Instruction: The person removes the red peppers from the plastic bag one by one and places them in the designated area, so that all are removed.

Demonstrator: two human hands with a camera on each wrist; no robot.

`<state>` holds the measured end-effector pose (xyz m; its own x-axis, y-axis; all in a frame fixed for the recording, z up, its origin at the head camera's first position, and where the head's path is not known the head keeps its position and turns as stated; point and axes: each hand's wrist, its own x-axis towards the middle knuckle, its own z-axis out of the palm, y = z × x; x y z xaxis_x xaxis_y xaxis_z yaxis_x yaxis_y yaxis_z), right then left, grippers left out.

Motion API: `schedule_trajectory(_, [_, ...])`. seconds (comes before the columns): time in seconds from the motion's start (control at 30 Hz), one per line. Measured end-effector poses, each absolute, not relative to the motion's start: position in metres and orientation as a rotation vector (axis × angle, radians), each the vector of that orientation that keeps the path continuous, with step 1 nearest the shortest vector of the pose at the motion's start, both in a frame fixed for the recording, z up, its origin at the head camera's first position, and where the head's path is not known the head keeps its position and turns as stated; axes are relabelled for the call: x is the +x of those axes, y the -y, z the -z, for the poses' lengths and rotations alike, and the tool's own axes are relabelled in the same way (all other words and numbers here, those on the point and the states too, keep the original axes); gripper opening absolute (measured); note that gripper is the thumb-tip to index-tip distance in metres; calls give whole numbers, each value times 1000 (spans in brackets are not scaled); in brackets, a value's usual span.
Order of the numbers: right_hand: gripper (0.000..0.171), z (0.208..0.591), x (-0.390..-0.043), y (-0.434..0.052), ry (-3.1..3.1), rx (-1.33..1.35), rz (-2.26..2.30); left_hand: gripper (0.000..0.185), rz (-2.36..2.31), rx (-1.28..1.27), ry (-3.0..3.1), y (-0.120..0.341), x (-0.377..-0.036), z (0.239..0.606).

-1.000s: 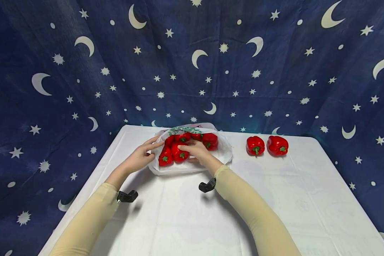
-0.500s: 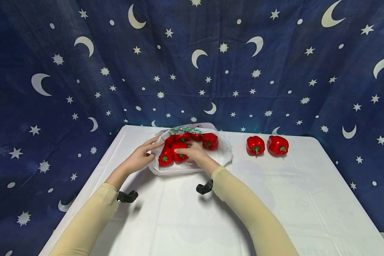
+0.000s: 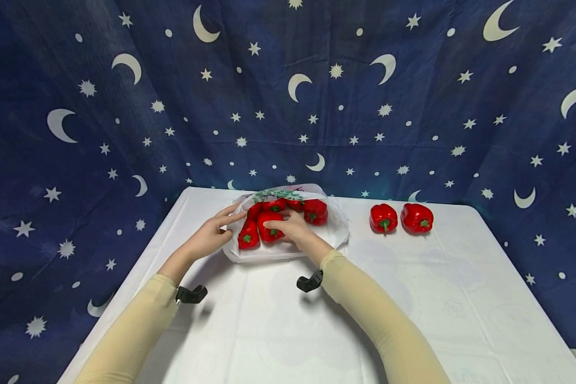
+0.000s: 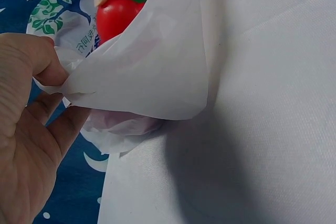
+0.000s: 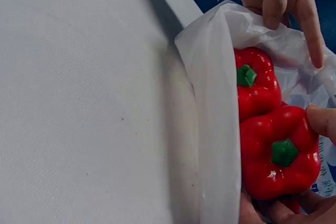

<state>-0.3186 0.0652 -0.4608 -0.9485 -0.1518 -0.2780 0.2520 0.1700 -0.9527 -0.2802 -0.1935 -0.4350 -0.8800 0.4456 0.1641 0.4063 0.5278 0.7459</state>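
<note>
A thin white plastic bag with a green leaf print lies on its side, its mouth facing me. Inside are several red bell peppers, among them one at the left and one at the right. My left hand pinches the bag's left rim between thumb and fingers, as the left wrist view shows. Reaching into the mouth, my right hand grips a red bell pepper, its green stem towards me. The thumb lies on one side and the fingers curl round the other.
Two more red bell peppers stand side by side on the white-covered table, right of the bag. A dark blue curtain with moons and stars hangs behind the table's back edge.
My right hand has shifted slightly left, then a little back to the right, around the gripped bell pepper. The left hand and the bag have stayed in place.
</note>
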Motion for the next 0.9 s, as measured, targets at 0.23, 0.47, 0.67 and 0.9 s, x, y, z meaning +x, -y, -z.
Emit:
schedule_trajectory(0.23, [85,452,-312,-74,-2164,106,1799,59,-1305,782,-2716,195,-280,435])
schedule_trajectory(0.47, [82,448,-302,-88,-2137,105,1816,60,-1304,776,-2717,195,-281,435])
schedule_trajectory(0.67, [78,443,-288,-108,-2066,61,1873,62,-1312,746,-2701,195,-280,435])
schedule_trajectory(0.9, [76,437,-271,-143,-2099,-6,1835,62,-1305,744,-2707,195,-280,436])
